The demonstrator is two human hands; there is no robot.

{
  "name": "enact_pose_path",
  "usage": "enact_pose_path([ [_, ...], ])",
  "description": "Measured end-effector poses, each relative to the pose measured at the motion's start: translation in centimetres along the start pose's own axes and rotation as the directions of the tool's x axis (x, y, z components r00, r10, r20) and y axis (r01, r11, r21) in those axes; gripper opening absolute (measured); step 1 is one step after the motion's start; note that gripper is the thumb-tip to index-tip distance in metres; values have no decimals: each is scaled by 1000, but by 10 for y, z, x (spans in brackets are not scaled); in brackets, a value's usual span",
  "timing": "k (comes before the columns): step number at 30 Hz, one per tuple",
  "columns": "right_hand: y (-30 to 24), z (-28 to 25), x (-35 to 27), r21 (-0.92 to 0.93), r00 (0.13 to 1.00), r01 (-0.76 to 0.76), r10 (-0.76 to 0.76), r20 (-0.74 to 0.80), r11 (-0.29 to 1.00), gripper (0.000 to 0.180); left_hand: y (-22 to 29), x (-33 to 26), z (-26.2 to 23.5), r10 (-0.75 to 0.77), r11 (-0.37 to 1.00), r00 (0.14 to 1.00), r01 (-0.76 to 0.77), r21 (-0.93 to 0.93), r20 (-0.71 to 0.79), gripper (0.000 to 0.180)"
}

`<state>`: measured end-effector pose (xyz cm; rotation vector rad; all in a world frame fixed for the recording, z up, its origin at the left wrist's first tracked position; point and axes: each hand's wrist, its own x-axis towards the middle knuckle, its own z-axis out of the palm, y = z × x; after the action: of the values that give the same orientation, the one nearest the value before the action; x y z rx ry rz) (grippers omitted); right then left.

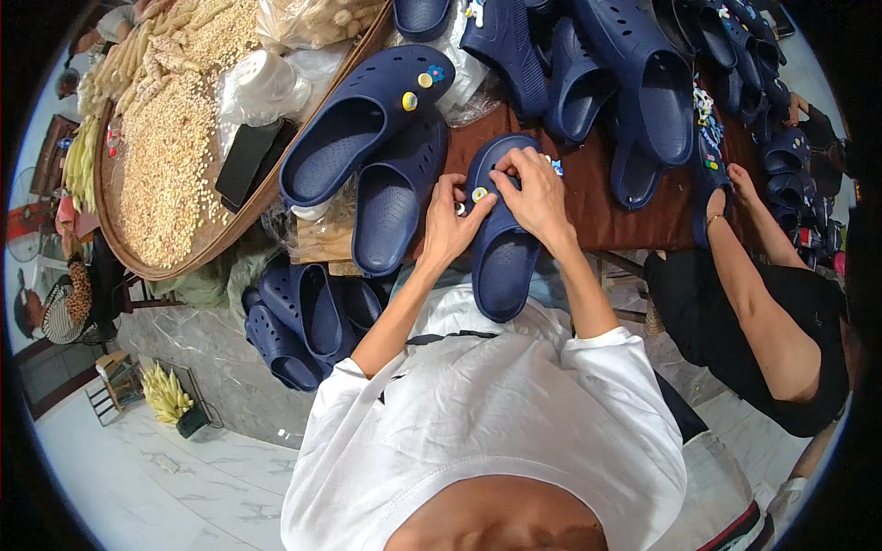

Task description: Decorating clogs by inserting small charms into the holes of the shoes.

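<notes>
One navy clog [505, 274], mid-frame: left hand [450, 220], right hand [537, 195] both gripping. Crooked thumb pressure could dislodge the yellow charm [480, 194].

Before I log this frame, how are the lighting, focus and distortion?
Head view: left hand, right hand and navy-blue backless clog look fairly sharp, without obvious motion blur; head view: the white short-sleeved shirt is bright, yet its folds show; head view: fisheye distortion, with curved black borders at both sides; the pale-yellow bundle at lower left looks softer.
</notes>
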<state>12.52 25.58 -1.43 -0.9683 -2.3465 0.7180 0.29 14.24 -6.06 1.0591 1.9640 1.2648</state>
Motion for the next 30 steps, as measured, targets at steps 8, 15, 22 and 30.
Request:
enact_pose_path([
  [8,-3,4,-1,80,991,-126,129,-30,989,13,3,10,-5,-19,992,992,2,128,129,38],
  [15,0,7,-2,121,987,-159,162,-20,980,14,9,3,-2,145,950,979,-177,256,140,18],
  [22,1,6,1,146,988,-141,148,-39,979,14,8,8,-2,219,935,969,-243,260,115,15],
  [30,3,2,-2,158,987,-155,160,-17,975,15,-5,15,0,196,959,980,-188,214,-20,19],
])
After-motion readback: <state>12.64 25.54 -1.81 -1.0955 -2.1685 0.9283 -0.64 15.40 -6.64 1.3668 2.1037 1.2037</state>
